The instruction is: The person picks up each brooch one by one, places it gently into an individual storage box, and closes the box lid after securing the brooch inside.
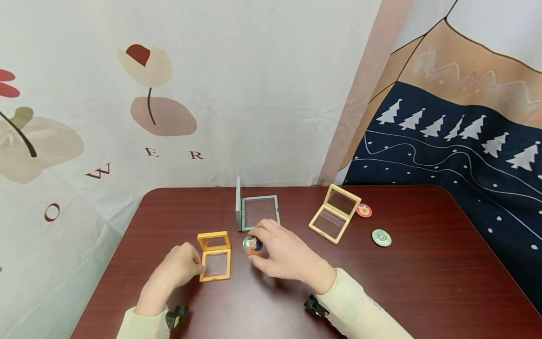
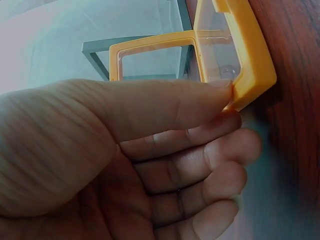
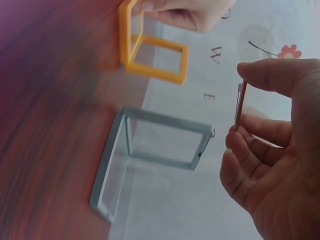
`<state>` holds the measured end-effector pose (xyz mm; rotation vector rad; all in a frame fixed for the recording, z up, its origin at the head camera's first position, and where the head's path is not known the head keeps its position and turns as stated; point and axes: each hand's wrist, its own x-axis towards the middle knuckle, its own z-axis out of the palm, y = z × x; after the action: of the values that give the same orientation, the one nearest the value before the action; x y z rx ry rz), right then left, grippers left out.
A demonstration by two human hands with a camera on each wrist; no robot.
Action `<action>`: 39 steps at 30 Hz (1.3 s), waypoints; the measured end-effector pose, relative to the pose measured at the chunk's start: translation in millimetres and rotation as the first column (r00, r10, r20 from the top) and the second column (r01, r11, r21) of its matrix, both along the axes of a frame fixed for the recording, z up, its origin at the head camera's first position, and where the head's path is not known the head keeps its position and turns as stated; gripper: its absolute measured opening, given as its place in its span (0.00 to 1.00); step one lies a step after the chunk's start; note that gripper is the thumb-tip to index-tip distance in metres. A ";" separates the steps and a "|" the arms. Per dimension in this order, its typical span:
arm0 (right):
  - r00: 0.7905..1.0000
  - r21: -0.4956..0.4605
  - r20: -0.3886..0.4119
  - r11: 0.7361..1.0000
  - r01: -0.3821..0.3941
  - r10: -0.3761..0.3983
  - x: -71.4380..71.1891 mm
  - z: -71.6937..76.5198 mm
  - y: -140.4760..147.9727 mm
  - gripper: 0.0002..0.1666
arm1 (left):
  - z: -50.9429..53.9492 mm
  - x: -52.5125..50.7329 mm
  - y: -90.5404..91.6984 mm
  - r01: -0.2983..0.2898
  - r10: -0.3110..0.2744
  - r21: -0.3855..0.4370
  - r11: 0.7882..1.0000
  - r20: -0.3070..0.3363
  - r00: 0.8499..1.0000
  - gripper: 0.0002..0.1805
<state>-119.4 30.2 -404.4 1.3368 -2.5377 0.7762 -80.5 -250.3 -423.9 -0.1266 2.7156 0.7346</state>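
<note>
A pale sleeve (image 1: 364, 308) was nearest, and it led up to the right hand (image 1: 281, 254). That hand was partly closed and pinched a small round badge (image 1: 251, 244) by its rim, with the thumb on one side and fingertips on the other. The badge looked light, hard and not bendy. Its shiny front might have been slippery, and there seemed to be a pin on its back, so the rim looked like the best place to hold it.

The left hand (image 1: 179, 266) pinched the side of the orange frame (image 1: 217, 252) between thumb and finger, with its other fingers curled loosely. The frame looked light and stiff. Its clear middle looked thin and easy to poke, so the hard edge seemed the safer part to grip.

The orange frame stood open on the table (image 1: 423, 282), just right of the left hand. The badge was at the right hand's fingertips, between that hand and the orange frame. The grey frame (image 1: 242, 214) stood open just past the right hand.
</note>
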 end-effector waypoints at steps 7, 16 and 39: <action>1.000 0.029 0.012 0.999 -0.026 0.025 3.9 2.7 -23.2 0.21 | 0.2 -0.4 0.4 0.003 -0.002 0.016 1.000 -0.014 1.000 0.15; 0.998 0.113 -0.052 0.993 -0.031 0.037 6.9 -8.4 -54.3 0.19 | -2.0 -2.4 -0.4 0.015 -0.015 0.013 1.000 -0.015 1.000 0.16; 0.996 0.325 0.081 0.946 0.001 -0.029 6.2 -44.5 -98.8 0.16 | -4.5 -4.5 -1.6 0.022 -0.022 -0.005 1.000 -0.003 1.000 0.14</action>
<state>-113.2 -68.6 -448.9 1.3979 -2.8350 0.4305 -85.0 -252.0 -428.4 -0.0965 2.7174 0.7226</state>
